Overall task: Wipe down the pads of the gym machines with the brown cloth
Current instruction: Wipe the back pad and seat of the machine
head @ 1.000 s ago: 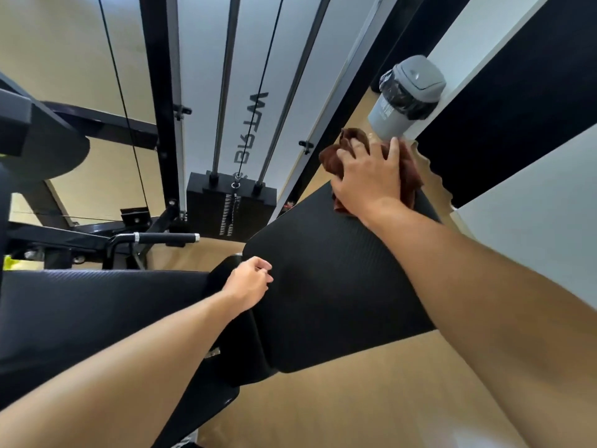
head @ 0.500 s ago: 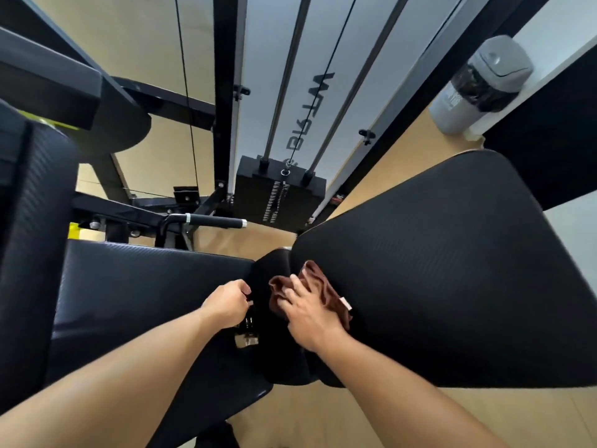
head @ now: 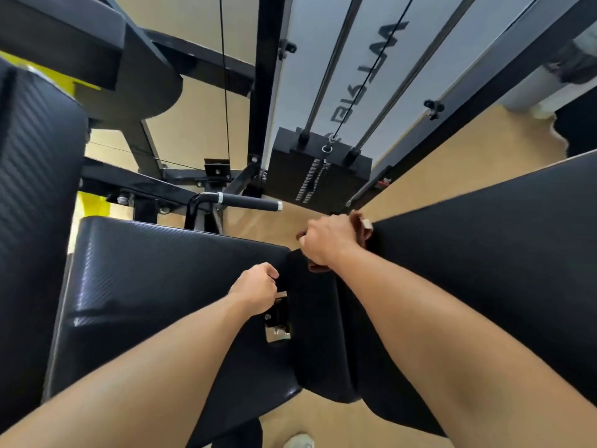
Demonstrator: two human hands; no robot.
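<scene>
Tan gym flooring (head: 458, 163) runs under everything, with a pale wall panel far back behind the machine's black frame. Counting the black pads: three in view, a tall one (head: 35, 202) at the far left edge, a flat seat pad (head: 155, 276) in the middle, and a long angled pad (head: 497, 253) stretching off to the right. Between the last two sits a darker hinge section with one shiny metal bracket (head: 277, 321). Two bare arms come in from the near edge. The right hand (head: 328, 242) is curled tight around the brown cloth (head: 360, 229), bunched up so only a bit of it pokes out past the knuckles, plus one small white tag, and it's pressed against the narrow near-left end of the angled pad. The left hand (head: 256, 291) is loosely closed with nothing visibly in it, resting at the right edge of the seat pad just beside the bracket; whether it's pinching anything there, can't tell. Farther back there's one weight stack (head: 318, 176) with two chrome guide rods (head: 329, 66) and a thin cable running up from it, and one black handle grip (head: 247, 202) sticking out to the right. A bit of yellow shows at the left, and one pale shoe (head: 298, 441) peeks in at the near edge.
</scene>
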